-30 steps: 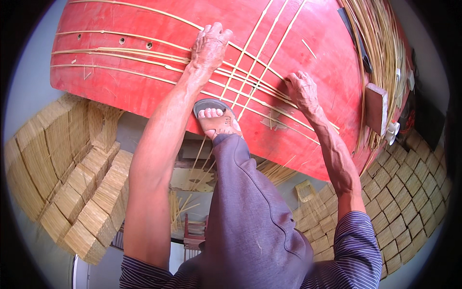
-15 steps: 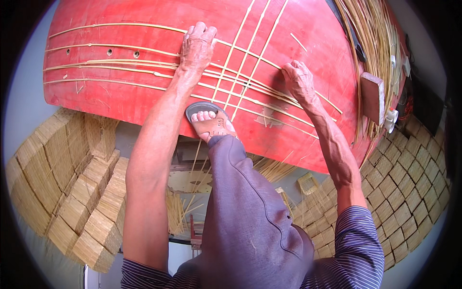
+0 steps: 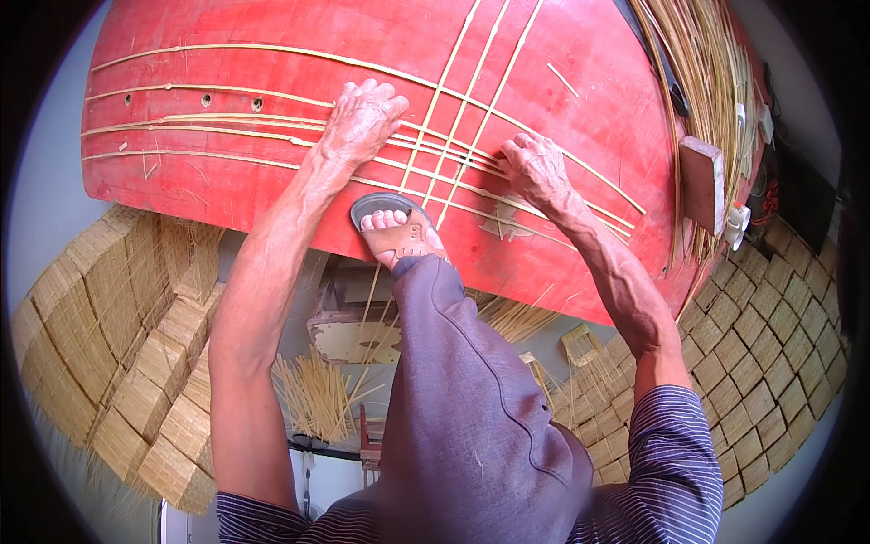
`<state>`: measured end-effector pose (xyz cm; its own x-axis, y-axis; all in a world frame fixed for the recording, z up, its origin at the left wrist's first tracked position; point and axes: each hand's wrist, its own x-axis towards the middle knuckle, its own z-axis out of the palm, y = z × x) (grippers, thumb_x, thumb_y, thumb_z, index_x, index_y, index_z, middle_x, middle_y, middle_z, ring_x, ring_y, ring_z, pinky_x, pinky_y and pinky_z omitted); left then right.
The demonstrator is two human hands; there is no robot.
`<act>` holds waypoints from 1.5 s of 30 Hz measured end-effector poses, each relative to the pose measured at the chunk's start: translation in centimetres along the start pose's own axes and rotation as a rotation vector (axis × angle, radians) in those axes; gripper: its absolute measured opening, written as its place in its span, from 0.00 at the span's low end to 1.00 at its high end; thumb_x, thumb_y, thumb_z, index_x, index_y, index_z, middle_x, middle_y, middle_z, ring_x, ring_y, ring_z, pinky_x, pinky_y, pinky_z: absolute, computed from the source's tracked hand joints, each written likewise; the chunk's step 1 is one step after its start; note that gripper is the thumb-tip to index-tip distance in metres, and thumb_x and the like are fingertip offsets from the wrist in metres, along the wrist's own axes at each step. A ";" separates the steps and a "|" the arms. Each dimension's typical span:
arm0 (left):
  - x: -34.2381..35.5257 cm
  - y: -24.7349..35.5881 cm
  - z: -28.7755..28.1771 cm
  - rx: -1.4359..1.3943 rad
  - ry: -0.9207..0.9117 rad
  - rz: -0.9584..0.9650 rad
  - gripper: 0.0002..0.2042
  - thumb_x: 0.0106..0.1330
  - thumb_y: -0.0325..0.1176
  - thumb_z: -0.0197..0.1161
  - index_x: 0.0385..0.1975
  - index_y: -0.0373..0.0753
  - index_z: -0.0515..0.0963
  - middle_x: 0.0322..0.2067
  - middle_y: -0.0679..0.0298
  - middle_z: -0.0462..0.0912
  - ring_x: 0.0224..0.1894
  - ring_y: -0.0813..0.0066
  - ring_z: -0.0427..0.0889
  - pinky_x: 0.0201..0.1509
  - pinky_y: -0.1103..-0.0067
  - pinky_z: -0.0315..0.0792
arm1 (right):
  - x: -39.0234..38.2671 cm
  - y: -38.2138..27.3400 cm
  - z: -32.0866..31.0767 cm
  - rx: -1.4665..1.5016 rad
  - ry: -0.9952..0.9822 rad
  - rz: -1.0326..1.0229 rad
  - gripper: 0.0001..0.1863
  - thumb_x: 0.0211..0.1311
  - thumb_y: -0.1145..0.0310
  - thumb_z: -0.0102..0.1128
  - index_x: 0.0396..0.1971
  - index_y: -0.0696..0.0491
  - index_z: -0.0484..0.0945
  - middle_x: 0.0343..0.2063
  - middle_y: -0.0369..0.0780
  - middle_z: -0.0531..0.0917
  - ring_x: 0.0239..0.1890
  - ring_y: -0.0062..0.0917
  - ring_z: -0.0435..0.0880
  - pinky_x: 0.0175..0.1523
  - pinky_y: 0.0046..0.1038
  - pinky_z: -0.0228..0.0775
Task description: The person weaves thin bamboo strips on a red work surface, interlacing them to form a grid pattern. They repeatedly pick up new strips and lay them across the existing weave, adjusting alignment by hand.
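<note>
Pale split strips (image 3: 227, 156) run lengthwise over a red board (image 3: 217, 72) and cross three other strips (image 3: 439, 91) at an angle. My left hand (image 3: 361, 122) lies over the middle lengthwise strips, left of the crossing, fingers curled under; what they hold is hidden. My right hand (image 3: 535, 172) is just right of the crossing, fingers bent and pinched on one of the lengthwise strips. My sandalled foot (image 3: 403, 238) rests on the board's near side, below the crossing, between both hands.
A long bundle of strips (image 3: 689, 45) lines the board's right, with a block (image 3: 700, 181) and white fitting (image 3: 736, 227) beside it. Woven straw-coloured pieces are piled at left (image 3: 82, 299) and right (image 3: 752, 363). Loose strips (image 3: 317, 399) lie below, near a worn stool (image 3: 353, 335).
Both hands have come down from the upper lengthwise strip to the middle strips, the right one also leftward. The view shifted slightly earlier; the foot stays on the board.
</note>
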<state>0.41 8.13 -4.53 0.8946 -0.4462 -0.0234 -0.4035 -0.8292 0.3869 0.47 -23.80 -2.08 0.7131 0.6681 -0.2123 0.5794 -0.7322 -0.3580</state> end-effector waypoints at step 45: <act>3.1 -0.7 0.2 -0.320 -0.057 -0.165 0.06 0.59 0.29 0.65 0.31 0.35 0.76 0.31 0.55 0.80 0.39 0.52 0.80 0.42 0.62 0.73 | 1.3 2.1 0.1 0.160 -0.007 0.146 0.05 0.62 0.69 0.56 0.31 0.55 0.77 0.27 0.47 0.79 0.34 0.45 0.81 0.37 0.44 0.73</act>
<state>3.47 7.27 -5.06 0.9269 -0.3409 -0.1570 -0.1664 -0.7482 0.6423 2.53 -24.47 -3.17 0.7815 0.5581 -0.2789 0.3999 -0.7912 -0.4627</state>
